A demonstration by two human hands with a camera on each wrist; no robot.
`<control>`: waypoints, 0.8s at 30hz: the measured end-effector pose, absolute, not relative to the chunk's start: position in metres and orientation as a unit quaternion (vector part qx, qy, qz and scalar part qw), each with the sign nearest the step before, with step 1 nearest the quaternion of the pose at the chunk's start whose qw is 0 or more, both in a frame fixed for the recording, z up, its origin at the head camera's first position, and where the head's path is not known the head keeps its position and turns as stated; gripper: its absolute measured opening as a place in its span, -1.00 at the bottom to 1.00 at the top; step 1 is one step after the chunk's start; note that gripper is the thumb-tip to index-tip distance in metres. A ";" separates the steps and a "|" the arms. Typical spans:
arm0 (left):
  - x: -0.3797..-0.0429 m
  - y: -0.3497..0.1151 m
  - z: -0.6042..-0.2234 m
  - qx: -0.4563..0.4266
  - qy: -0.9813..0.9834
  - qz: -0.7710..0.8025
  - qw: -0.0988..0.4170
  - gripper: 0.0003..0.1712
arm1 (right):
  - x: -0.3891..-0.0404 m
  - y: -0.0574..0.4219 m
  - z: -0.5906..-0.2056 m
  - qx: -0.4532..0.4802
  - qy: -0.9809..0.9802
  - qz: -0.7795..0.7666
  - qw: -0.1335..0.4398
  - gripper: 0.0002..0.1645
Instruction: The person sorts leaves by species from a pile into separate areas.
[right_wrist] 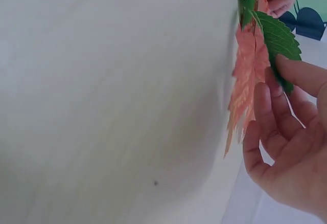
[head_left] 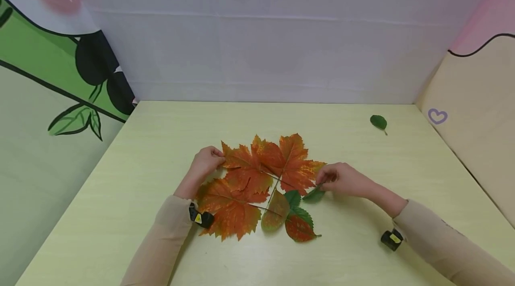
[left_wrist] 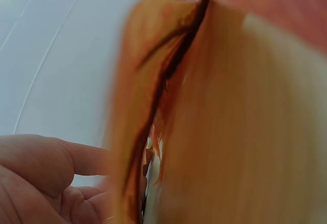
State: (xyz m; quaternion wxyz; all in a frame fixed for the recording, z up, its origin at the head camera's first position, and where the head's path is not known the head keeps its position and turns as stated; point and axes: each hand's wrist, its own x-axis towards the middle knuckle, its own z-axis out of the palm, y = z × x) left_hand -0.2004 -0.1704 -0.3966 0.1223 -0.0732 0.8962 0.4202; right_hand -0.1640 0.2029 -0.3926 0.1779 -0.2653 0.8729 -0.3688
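From where I stand, the left hand [head_left: 207, 161] has its grip together on the outer edge of the upper left maple leaf [head_left: 246, 167], pinching it, while the right hand [head_left: 344, 180] has thumb and fingers clamped on a serrated green leaf [right_wrist: 278, 37] at the right side of the cluster. That cluster lies mid-worktop [head_left: 322, 263], toward the near side.

Things crowd and overlap there: the upper right maple leaf [head_left: 291, 161] meets its upper left neighbour, and the lower left maple leaf [head_left: 229, 208] spreads beneath, with the left wrist camera [head_left: 202, 217] covering part of its outer edge. From the left wrist, blurred orange leaf surface blocks most of the view and hides the fingertips. Right of the stems sit a mottled oval leaf [head_left: 275, 214], a second bit of green foliage [head_left: 301, 215], and a red leaf [head_left: 298, 229] overlapping that foliage.

Well apart, near the far right corner, lies a lone green leaf [head_left: 378, 121]. A pale creased backdrop [head_left: 261, 53] rises behind; a cartoon-printed panel [head_left: 48, 80] flanks the left, and a beige panel [head_left: 470, 98] with a purple heart flanks the right.
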 end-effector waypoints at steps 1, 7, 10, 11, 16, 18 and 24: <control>-0.200 -0.170 -0.397 -0.073 0.896 0.420 0.122 -0.78 | -0.166 0.205 -0.391 -0.264 0.872 -0.373 0.176 -0.93; -0.200 -0.171 -0.397 -0.074 0.894 0.425 0.125 -0.78 | -0.179 0.215 -0.386 -0.251 0.879 -0.375 0.152 -0.90; -0.199 -0.170 -0.396 -0.074 0.892 0.428 0.125 -0.78 | -0.185 0.219 -0.383 -0.240 0.887 -0.368 0.140 -0.88; -0.199 -0.170 -0.396 -0.073 0.892 0.428 0.124 -0.78 | -0.187 0.220 -0.383 -0.234 0.888 -0.370 0.138 -0.87; -0.200 -0.170 -0.396 -0.072 0.892 0.429 0.123 -0.78 | -0.199 0.228 -0.378 -0.207 0.893 -0.379 0.128 -0.84; -0.200 -0.170 -0.396 -0.071 0.892 0.428 0.123 -0.78 | -0.205 0.232 -0.377 -0.196 0.895 -0.381 0.123 -0.81; -0.200 -0.171 -0.397 -0.074 0.892 0.428 0.125 -0.78 | -0.223 0.245 -0.376 -0.162 0.904 -0.381 0.107 -0.74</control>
